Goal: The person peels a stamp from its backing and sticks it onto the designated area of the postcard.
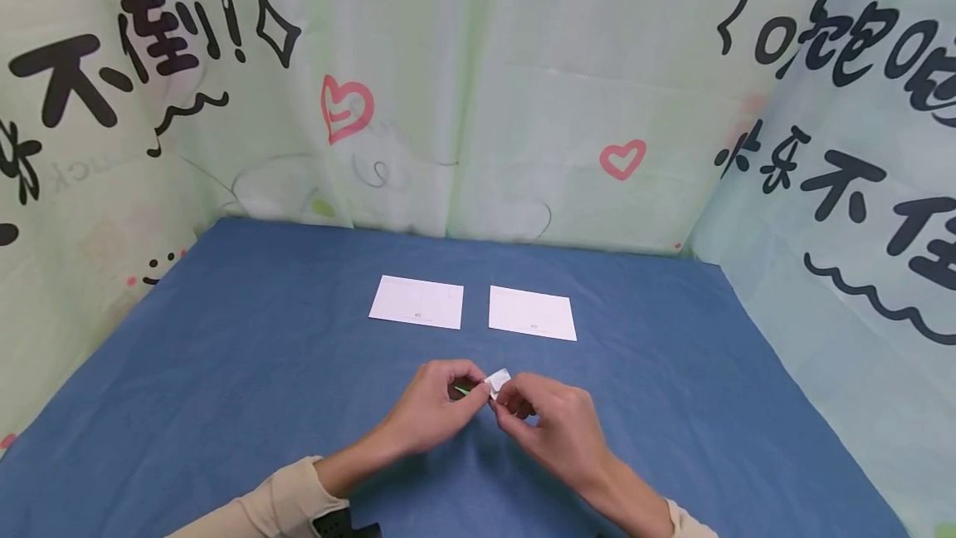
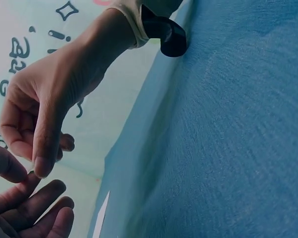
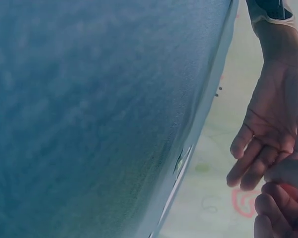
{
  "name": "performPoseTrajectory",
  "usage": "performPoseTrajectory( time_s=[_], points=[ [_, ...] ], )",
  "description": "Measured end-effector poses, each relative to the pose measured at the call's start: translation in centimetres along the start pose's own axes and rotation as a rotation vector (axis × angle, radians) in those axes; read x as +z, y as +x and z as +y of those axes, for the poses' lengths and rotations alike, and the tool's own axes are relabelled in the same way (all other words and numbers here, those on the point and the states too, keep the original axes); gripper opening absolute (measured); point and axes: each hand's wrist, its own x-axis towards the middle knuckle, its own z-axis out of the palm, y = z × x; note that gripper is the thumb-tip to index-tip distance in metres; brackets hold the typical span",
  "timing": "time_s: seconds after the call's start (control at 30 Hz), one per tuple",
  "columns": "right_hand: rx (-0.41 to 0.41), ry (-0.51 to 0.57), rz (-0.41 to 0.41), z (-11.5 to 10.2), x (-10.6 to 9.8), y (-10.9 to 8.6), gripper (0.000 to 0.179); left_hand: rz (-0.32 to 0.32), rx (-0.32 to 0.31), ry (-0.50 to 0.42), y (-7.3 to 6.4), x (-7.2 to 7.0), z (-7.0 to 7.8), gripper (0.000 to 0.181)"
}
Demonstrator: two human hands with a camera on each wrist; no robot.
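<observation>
Slip (image 1: 498,378) pinched between left hand (image 1: 429,409) and right hand (image 1: 556,422)

Okay, so from my remote seat, the head view on my screen gives the best look. The left hand has its thumb and forefinger closed together at the slip's left edge, with a rounded gap behind the tips. A thin green bit (image 1: 463,391) shows in that gap; too small for me to say what it is. On the wrist feeds, that hand's other fingers hang loose and slightly bent.

The right hand is pinched too, thumb against forefinger at the slip's lower right, the rest of its fingers curled in. So neither hand is spread wide, and the fingertips nearly meet.

The slip itself is small and white, looks like paper to me, and it's tilted up right between the two sets of fingertips. Both hands are raised over the blue cloth (image 1: 224,397). The wrist cams don't help me with the slip, since fingers hide it there.

Farther out, past the hands, the left card (image 1: 417,302) and right card (image 1: 533,313) lie flat and white on the cloth, side by side with a gap between.
</observation>
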Motion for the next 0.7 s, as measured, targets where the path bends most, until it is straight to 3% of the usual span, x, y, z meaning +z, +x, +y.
performPoseTrajectory(
  time_s=[0.37,0.7],
  points=[
    [0.038,-0.029,-0.038,-0.43,-0.08,-0.31,0.026,-0.02,-0.026,-0.008,-0.51,-0.22,-0.28,0.015],
    [-0.01,-0.002,-0.055,-0.4,-0.04,-0.35,0.021,-0.022,-0.04,-0.001,-0.97,-0.26,-0.23,0.015]
  ],
)
